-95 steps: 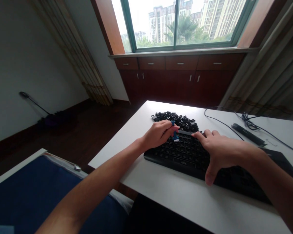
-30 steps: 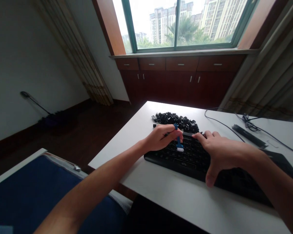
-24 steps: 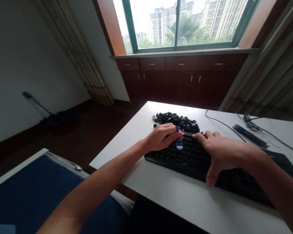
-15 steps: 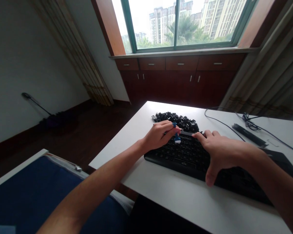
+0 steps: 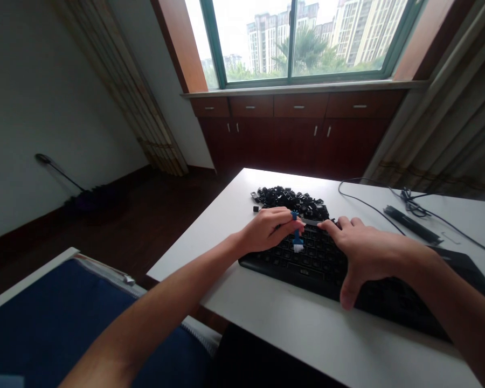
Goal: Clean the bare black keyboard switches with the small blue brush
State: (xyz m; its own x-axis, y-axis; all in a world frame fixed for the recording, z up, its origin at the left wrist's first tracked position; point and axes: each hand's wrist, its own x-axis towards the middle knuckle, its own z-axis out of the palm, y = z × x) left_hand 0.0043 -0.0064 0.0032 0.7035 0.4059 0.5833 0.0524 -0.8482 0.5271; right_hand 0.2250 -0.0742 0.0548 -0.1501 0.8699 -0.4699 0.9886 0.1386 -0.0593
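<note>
A black keyboard (image 5: 267,262) lies across the white table, its keycaps off in the part I see. My left hand (image 5: 269,229) is closed around the handle of a small blue brush (image 5: 297,241). White bristles point down over the bare key positions. On the right, my right hand (image 5: 367,248) lies over the keyboard with thumb spread and index fingertip at its far edge, by a grey strip (image 5: 310,221). It hides part of the keyboard. Behind my left hand sits a heap of loose black keycaps (image 5: 293,198).
One keycap (image 5: 256,209) lies apart from the heap. A black cable (image 5: 359,199) and a long dark bar (image 5: 412,225) are at the back right of the white table (image 5: 202,231). A blue fabric-covered piece (image 5: 56,323) stands at lower left.
My left hand has moved a little right and toward me with the brush, uncovering a single keycap behind it. My right hand stays in place.
</note>
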